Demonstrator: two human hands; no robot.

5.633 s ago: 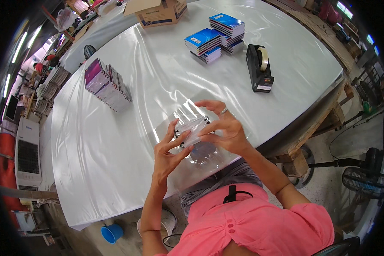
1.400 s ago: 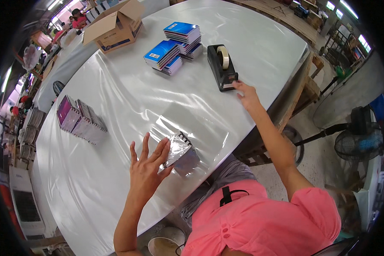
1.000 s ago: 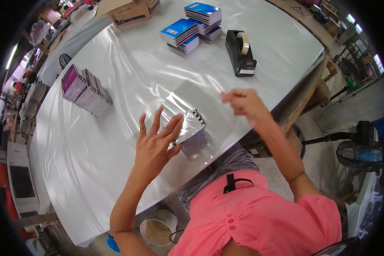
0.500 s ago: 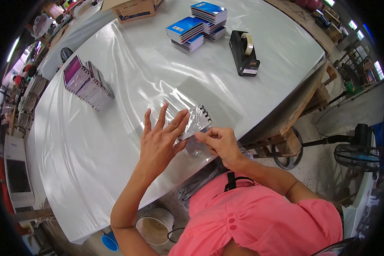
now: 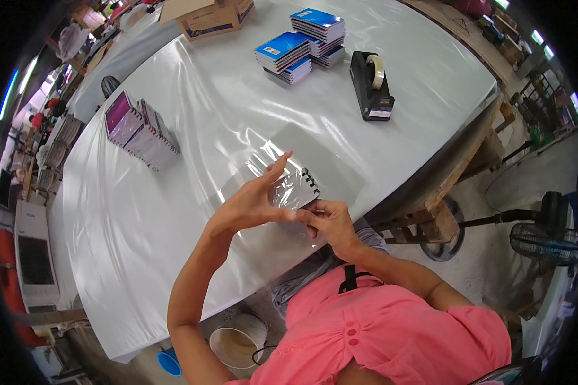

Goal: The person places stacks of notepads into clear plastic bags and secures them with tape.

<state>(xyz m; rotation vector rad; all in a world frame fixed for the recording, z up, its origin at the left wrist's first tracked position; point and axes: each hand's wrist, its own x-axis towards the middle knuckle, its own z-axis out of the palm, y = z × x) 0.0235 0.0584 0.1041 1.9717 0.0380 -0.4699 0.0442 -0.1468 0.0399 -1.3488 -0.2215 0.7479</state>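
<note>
No wording reads clearly. Dark blue print marks the cardboard box [image 5: 215, 23] on the worktop's [image 5: 424, 96] far side; small pale labels, too tiny to make out, sit on the blue notebooks [image 5: 290, 43] and the tape dispenser's [image 5: 366, 96] near end.

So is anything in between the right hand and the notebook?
Just the clear film over the notebook, as far as I can see. The right hand is at its near edge, with the left hand's thumb close beside.

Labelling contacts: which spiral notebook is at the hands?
The clear-film-covered notebook with black spiral binding, at left hand and right hand; the purple-covered stack and blue-covered stacks stand apart.
</note>
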